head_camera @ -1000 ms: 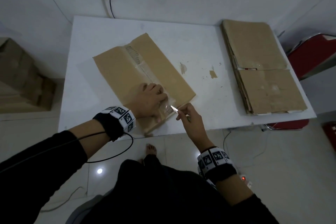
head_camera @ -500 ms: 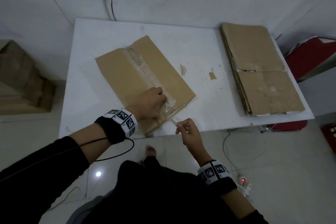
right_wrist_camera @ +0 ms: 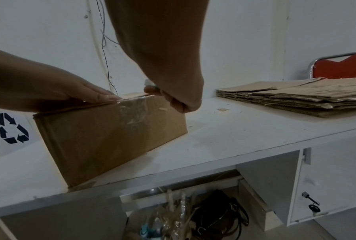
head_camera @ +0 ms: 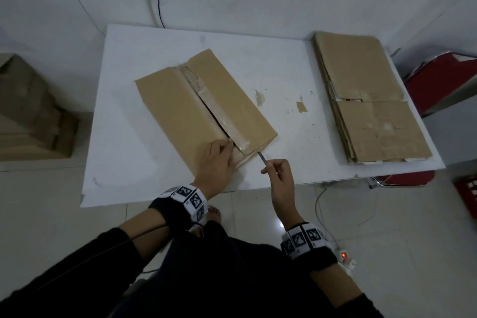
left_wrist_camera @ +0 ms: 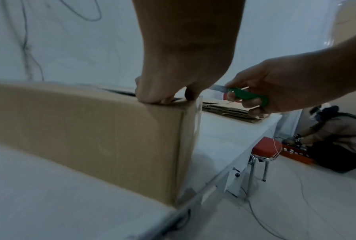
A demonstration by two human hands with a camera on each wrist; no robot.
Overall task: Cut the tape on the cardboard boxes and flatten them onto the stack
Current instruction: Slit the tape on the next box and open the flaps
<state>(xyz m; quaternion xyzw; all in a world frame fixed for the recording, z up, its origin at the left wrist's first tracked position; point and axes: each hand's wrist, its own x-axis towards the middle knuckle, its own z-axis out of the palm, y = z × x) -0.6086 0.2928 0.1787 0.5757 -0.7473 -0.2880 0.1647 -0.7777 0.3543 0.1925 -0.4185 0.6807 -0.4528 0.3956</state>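
I am at the cutting step. The cardboard box (head_camera: pixel 204 108) lies on the white table (head_camera: pixel 124 162), near its front edge, and the top seam already gapes along the tape (head_camera: pixel 224 121). My left hand (head_camera: pixel 215 162) rests on the near end of the box with straight fingers at the seam. My right hand (head_camera: pixel 280 175) grips the green cutter (left_wrist_camera: pixel 248 95), blade out, just beside the near corner. Next, I think, the flaps must open, then the box goes flat onto the stack (head_camera: pixel 371 100) at the right.
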